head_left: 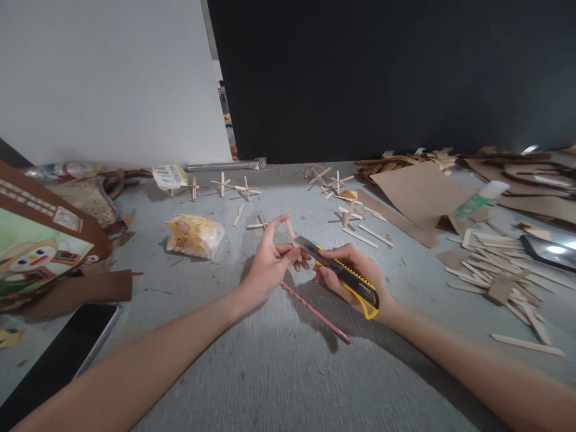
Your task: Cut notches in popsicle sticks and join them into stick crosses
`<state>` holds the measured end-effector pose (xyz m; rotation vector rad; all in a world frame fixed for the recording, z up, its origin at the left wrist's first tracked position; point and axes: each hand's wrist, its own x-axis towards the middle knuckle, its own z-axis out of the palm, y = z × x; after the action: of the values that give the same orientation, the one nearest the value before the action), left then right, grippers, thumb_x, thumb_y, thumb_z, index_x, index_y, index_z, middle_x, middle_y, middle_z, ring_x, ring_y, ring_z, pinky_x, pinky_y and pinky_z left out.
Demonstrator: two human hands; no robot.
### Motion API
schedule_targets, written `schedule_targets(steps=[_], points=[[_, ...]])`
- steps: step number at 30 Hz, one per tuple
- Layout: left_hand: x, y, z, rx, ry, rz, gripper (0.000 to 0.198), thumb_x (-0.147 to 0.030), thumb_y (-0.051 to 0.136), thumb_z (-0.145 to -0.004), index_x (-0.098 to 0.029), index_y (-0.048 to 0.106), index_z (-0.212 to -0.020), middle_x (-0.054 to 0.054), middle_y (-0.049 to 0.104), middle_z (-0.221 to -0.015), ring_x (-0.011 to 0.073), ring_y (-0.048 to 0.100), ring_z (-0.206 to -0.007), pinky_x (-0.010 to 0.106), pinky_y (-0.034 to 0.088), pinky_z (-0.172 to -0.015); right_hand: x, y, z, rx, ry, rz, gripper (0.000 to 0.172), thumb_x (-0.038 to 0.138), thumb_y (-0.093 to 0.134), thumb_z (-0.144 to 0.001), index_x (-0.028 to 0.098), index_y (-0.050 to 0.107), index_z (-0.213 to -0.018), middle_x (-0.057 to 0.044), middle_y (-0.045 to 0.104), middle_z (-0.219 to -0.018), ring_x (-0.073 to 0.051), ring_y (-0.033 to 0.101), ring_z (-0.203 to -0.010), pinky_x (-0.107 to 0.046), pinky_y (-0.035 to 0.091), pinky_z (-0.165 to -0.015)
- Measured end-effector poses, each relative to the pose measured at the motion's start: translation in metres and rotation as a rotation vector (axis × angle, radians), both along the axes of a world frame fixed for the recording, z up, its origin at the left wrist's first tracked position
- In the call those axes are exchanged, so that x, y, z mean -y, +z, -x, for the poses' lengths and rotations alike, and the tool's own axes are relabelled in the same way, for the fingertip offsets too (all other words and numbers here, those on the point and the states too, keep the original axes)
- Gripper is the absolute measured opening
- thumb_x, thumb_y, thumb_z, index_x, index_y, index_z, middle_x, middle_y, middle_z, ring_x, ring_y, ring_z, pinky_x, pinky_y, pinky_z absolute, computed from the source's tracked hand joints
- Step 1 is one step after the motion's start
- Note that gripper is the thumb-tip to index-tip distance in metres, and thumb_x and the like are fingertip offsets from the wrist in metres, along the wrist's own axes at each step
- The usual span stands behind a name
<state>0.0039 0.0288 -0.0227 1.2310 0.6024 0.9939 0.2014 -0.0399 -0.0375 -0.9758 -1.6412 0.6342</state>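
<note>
My left hand (272, 259) is closed on a short wooden craft stick (290, 230), which tilts up between the fingers. My right hand (351, 273) grips a yellow and black utility knife (353, 284), its blade (306, 245) reaching up to the stick by my left fingertips. Whether the blade cuts into the wood I cannot tell. Under both hands a pink pencil (317, 313) lies slantwise on the grey table, its upper end hidden by my left hand. Just beyond my left hand rests a small crossed-stick piece (258, 224).
Several crossed-stick pieces (222, 184) stand along the back. Loose craft sticks (490, 264), cardboard (405, 195) and a glue stick (481, 200) are at right. On the left are a yellow plastic packet (193, 236), a phone (63, 354) and a brown printed bag (45, 240).
</note>
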Motion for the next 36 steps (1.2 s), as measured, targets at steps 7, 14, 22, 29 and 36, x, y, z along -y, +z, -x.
schedule_targets(steps=[7,14,22,29,36], points=[[0.0,0.001,0.0,0.04,-0.024,0.037,0.103,-0.047,0.088,-0.084,-0.022,0.025,-0.161,0.0,0.076,-0.078,0.016,0.069,-0.064,0.029,0.05,-0.068,-0.001,-0.002,0.0,-0.001,0.022,-0.027,0.023,0.038,0.071,-0.099,0.026,0.061,-0.116,-0.002,0.08,-0.088,-0.017,0.08,-0.071,-0.028,0.064,-0.064],[-0.002,0.002,0.001,0.107,-0.085,0.099,0.105,-0.043,0.091,-0.083,-0.023,0.024,-0.161,0.0,0.077,-0.08,0.0166,0.072,-0.068,0.029,0.05,-0.069,0.0,-0.001,0.0,-0.022,0.049,-0.015,0.025,0.035,0.071,-0.1,0.025,0.06,-0.12,-0.004,0.083,-0.094,-0.02,0.083,-0.079,-0.031,0.066,-0.07],[0.012,0.007,-0.004,-0.108,-0.041,-0.017,0.087,-0.042,0.081,-0.092,-0.022,0.032,-0.16,0.005,0.079,-0.085,0.0187,0.074,-0.068,0.032,0.058,-0.069,0.006,0.009,-0.008,0.178,-0.371,-0.47,0.021,0.027,0.061,-0.098,0.028,0.075,-0.113,-0.007,0.068,-0.098,-0.024,0.069,-0.083,-0.043,0.059,-0.077],[0.017,-0.002,-0.004,-0.267,-0.033,-0.182,0.073,-0.039,0.073,-0.098,-0.026,0.039,-0.16,0.004,0.08,-0.081,0.0212,0.077,-0.076,0.033,0.059,-0.078,-0.011,0.01,-0.012,0.478,-0.272,-0.539,0.038,0.01,0.057,-0.099,0.032,0.066,-0.128,-0.003,0.07,-0.097,-0.021,0.069,-0.086,-0.042,0.048,-0.087],[0.02,-0.001,-0.003,-0.347,-0.046,-0.273,0.068,-0.026,0.064,-0.099,-0.025,0.037,-0.162,0.004,0.08,-0.082,0.0209,0.077,-0.077,0.033,0.058,-0.077,-0.013,0.008,-0.013,0.545,-0.175,-0.49,0.031,0.018,0.064,-0.104,0.029,0.067,-0.132,0.0,0.066,-0.084,-0.018,0.064,-0.077,-0.036,0.045,-0.079]])
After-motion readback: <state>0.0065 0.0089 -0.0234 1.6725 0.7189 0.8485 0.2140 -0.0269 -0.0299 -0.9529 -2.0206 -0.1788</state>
